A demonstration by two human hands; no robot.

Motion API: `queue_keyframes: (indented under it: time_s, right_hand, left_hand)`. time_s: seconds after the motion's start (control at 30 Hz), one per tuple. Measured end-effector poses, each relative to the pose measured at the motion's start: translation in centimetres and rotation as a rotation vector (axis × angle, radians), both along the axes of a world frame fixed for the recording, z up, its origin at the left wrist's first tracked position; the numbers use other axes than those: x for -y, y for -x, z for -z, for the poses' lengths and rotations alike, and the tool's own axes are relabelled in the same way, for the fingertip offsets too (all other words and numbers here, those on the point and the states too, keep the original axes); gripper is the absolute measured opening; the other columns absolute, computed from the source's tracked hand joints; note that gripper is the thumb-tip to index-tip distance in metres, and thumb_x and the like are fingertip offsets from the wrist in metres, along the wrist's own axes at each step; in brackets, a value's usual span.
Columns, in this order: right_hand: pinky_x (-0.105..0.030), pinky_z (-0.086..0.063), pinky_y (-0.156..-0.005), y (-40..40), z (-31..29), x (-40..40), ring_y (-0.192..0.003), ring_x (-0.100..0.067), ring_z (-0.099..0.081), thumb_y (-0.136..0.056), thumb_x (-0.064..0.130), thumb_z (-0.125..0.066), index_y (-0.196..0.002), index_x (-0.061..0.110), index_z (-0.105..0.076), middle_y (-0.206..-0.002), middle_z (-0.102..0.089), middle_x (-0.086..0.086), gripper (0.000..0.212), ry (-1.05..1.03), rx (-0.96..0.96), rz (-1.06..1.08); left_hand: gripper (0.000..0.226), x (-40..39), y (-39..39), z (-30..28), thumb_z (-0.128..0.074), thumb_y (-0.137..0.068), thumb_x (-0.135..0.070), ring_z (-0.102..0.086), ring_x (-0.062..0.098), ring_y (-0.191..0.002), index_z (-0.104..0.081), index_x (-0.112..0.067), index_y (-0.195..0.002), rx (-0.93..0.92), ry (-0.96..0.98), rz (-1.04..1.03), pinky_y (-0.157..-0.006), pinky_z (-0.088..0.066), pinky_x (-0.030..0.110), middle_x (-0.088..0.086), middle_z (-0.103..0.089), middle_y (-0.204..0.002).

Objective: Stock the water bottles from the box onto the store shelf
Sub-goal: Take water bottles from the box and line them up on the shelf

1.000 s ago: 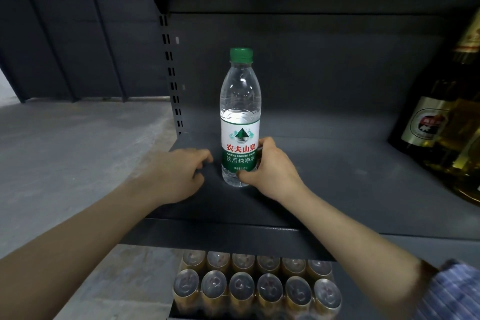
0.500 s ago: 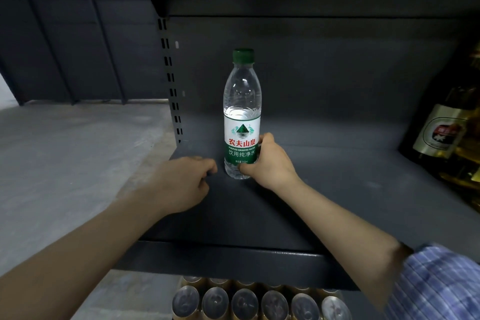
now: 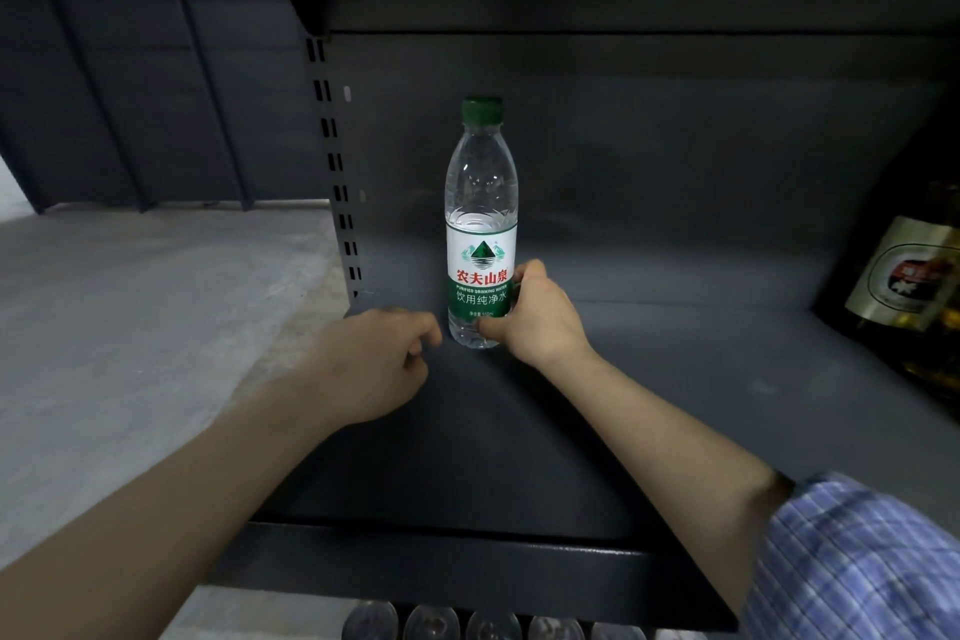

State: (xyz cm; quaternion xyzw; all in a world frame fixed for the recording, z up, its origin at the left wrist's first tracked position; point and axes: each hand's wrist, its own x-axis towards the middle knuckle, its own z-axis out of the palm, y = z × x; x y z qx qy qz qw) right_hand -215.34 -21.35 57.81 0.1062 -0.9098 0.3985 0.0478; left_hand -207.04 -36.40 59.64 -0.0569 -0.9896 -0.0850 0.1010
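The water bottle point(image 3: 481, 224) is showing "农夫山泉", "PURIFIED DRINKING WATER" and "饮用纯净水" on its label; right of it, the beer bottle's label point(image 3: 906, 276) is staying unreadable.

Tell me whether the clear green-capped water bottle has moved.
Yes: the right hand has pushed the clear green-capped water bottle deeper into the dark shelf, nearer the foot of the slotted upright.

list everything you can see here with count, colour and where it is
water bottle: 1, clear with green cap and white-green label, upright on the shelf near its left end
shelf: 1, dark grey, centre of view
beer bottle: at least 1, dark with gold label, right end of shelf
cans: a row, silver tops, below the shelf edge
floor: grey, left
left hand: fingers curled, beside the bottle base
right hand: grips the bottle's lower part
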Motion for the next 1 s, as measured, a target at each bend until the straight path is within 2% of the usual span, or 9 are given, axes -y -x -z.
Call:
queue_keyframes:
  time_s: [0.13, 0.37, 0.5, 0.6, 0.8, 1.0]
  right_hand:
    - [-0.035, -0.045, -0.077, 0.0, 0.0, -0.3, -0.101, -0.025, -0.058, -0.07, 0.026, -0.074, -0.109, 0.012, -0.041, -0.109, -0.06, -0.006, 0.053, -0.031, -0.008, -0.005]
    - [-0.033, -0.043, -0.081, -1.4, -0.5, -2.9, -0.108, -0.025, -0.054, -0.076, 0.032, -0.07, -0.125, 0.013, -0.037, -0.117, -0.056, -0.008, 0.062, -0.089, -0.027, -0.028]
    - [-0.031, -0.041, -0.078, -2.8, -0.7, -4.7, -0.106, -0.026, -0.054, -0.077, 0.033, -0.067, -0.123, 0.014, -0.039, -0.114, -0.057, -0.008, 0.057, -0.136, -0.033, -0.045]
    - [-0.034, -0.044, -0.083, -4.0, -0.9, -6.4, -0.106, -0.026, -0.055, -0.079, 0.031, -0.066, -0.12, 0.016, -0.041, -0.115, -0.057, -0.007, 0.051, -0.188, -0.035, -0.056]
    - [-0.037, -0.047, -0.087, -6.8, -1.4, -10.2, -0.105, -0.027, -0.055, -0.08, 0.03, -0.064, -0.117, 0.017, -0.044, -0.113, -0.058, -0.008, 0.044, -0.197, -0.038, -0.061]
    - [-0.036, -0.047, -0.082, -9.9, -1.7, -14.3, -0.1, -0.027, -0.056, -0.08, 0.028, -0.063, -0.111, 0.019, -0.047, -0.1, -0.056, -0.003, 0.036, -0.201, -0.061, -0.053]
  left_hand:
    - [0.029, -0.5, -0.2, 0.0, -0.048, -0.086, -0.019, -0.054, 0.008, -0.099, -0.056, -0.03, -0.112, 0.025, 0.008, -0.004, -0.079, -0.04, 0.021, -0.015, -0.054, -0.101]
    - [0.027, -2.1, -1.0, -0.4, -0.047, -0.086, -0.018, -0.055, 0.013, -0.103, -0.055, -0.028, -0.11, 0.046, 0.025, -0.005, -0.086, -0.045, 0.028, -0.01, -0.059, -0.11]
    - [0.031, -4.1, -1.9, -0.9, -0.046, -0.086, -0.018, -0.051, 0.013, -0.11, -0.053, -0.03, -0.114, 0.03, 0.026, 0.006, -0.089, -0.042, 0.029, -0.01, -0.057, -0.116]
    - [0.036, -5.8, -2.6, -1.1, -0.045, -0.087, -0.019, -0.049, 0.013, -0.116, -0.051, -0.03, -0.121, 0.02, 0.024, 0.004, -0.092, -0.04, 0.028, -0.009, -0.056, -0.121]
    - [0.036, -9.3, -4.6, -2.2, -0.046, -0.086, -0.019, -0.051, 0.014, -0.112, -0.051, -0.029, -0.12, -0.013, 0.015, -0.003, -0.085, -0.04, 0.028, -0.01, -0.058, -0.115]
    - [0.035, -13.0, -7.4, -2.1, -0.048, -0.086, -0.02, -0.052, 0.019, -0.113, -0.051, -0.027, -0.12, -0.026, 0.004, -0.024, -0.088, -0.042, 0.031, -0.006, -0.058, -0.116]
